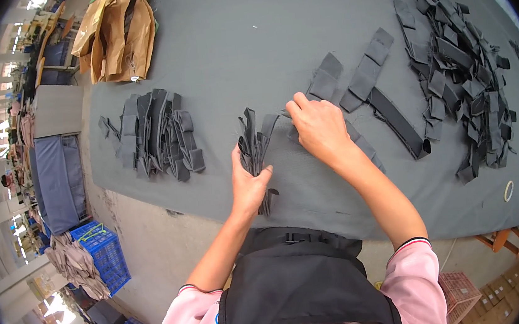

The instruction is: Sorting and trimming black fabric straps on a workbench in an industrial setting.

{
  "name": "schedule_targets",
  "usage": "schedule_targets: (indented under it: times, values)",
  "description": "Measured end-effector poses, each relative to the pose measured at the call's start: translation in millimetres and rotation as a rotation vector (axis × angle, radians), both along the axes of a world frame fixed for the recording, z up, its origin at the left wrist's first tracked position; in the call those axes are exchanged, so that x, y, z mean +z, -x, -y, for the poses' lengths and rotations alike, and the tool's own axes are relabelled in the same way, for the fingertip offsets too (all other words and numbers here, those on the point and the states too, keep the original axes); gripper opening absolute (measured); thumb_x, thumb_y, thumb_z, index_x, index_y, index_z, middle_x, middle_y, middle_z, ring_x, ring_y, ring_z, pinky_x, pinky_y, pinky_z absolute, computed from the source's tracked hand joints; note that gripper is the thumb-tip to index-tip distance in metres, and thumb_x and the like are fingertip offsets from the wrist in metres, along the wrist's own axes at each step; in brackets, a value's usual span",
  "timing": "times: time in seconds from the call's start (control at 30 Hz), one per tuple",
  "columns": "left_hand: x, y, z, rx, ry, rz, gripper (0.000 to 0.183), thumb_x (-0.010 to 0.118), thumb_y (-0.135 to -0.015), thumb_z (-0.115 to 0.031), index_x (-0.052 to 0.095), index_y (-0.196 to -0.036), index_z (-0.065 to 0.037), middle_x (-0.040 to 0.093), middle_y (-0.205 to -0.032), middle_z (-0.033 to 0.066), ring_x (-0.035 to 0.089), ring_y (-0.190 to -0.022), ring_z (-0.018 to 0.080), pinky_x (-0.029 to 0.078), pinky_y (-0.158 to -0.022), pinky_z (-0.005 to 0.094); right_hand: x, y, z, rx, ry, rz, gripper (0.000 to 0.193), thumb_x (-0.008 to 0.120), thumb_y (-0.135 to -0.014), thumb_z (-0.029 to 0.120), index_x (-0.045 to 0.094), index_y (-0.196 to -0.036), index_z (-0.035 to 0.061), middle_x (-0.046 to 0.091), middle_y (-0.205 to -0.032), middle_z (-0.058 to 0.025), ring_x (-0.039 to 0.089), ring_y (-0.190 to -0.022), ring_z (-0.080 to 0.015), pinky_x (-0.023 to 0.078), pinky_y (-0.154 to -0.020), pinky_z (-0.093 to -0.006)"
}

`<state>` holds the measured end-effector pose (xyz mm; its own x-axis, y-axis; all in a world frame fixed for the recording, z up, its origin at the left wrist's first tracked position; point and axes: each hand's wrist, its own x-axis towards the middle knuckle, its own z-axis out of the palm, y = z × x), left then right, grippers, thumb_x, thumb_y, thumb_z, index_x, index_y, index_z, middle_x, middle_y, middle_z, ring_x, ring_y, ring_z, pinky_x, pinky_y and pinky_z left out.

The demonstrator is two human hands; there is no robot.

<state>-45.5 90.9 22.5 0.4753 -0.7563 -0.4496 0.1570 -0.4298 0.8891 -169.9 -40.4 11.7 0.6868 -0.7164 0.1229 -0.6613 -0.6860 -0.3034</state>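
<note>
My left hand (251,187) is closed round a bundle of dark grey fabric strips (254,138), which stand up above the fingers and hang below the palm. To its right, my right hand (321,125) is closed over the cloth, fingers curled; a grey strip end (286,113) shows at its fingertips. What lies inside that grip is mostly hidden. Just beyond and beside the right hand lie a flat folded strip (325,78), a second one (367,70) and a longer dark strip (399,121) slanting toward me. Another strip (364,146) runs partly under my right forearm.
Left on the grey-covered table (216,46) lies a stack of similar strips (155,135); a large tangled heap (462,77) lies right. A brown paper bag (120,40) stands far left. A ring (508,191) lies near the right edge. Blue crate (106,257) on the floor, left.
</note>
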Motion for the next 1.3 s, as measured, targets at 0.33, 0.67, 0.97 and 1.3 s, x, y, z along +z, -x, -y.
schedule_targets:
  times: [0.33,0.67,0.97,1.3]
  values:
    - [-1.4,-5.8,-0.4,-0.023,-0.018,-0.005,0.067,0.058,-0.075,0.008,0.028,-0.134,-0.002,0.053,-0.107,0.0046,0.051,-0.090,0.0102,0.043,-0.082,0.0250,10.5,16.7,-17.8,-0.033,0.176,0.151,0.015,0.063,-0.065,0.006,0.054,-0.077,0.0080,0.050,-0.075,-0.0036,0.058,-0.059,-0.0157,0.046,-0.057,-0.0295]
    - [4.2,-13.1,15.2,-0.018,0.003,0.011,0.051,0.061,-0.073,0.006,0.042,-0.119,-0.005,0.051,-0.093,0.0012,0.049,-0.080,0.0091,0.044,-0.074,0.0251,4.9,18.6,-16.4,-0.361,-0.208,0.460,0.017,0.065,-0.077,0.010,0.057,-0.091,0.0075,0.056,-0.085,-0.0057,0.061,-0.067,-0.0233,0.048,-0.060,-0.0348]
    - [15.0,-20.7,64.0,-0.090,0.101,0.080,0.040,0.061,-0.073,0.004,0.047,-0.110,-0.005,0.052,-0.097,0.0018,0.050,-0.079,0.0077,0.044,-0.072,0.0238,15.6,36.5,-10.3,-0.501,-0.256,0.534,0.026,0.066,-0.078,0.014,0.055,-0.101,0.0088,0.053,-0.093,-0.0061,0.061,-0.072,-0.0255,0.048,-0.062,-0.0373]
    - [18.1,-21.4,59.7,-0.035,0.071,-0.003,0.040,0.064,-0.073,0.003,0.049,-0.109,-0.003,0.054,-0.105,0.0039,0.052,-0.081,0.0069,0.044,-0.071,0.0225,6.9,0.5,16.0,-0.176,-0.119,0.376,0.024,0.069,-0.074,0.011,0.058,-0.095,0.0090,0.051,-0.085,-0.0062,0.058,-0.065,-0.0265,0.045,-0.056,-0.0378]
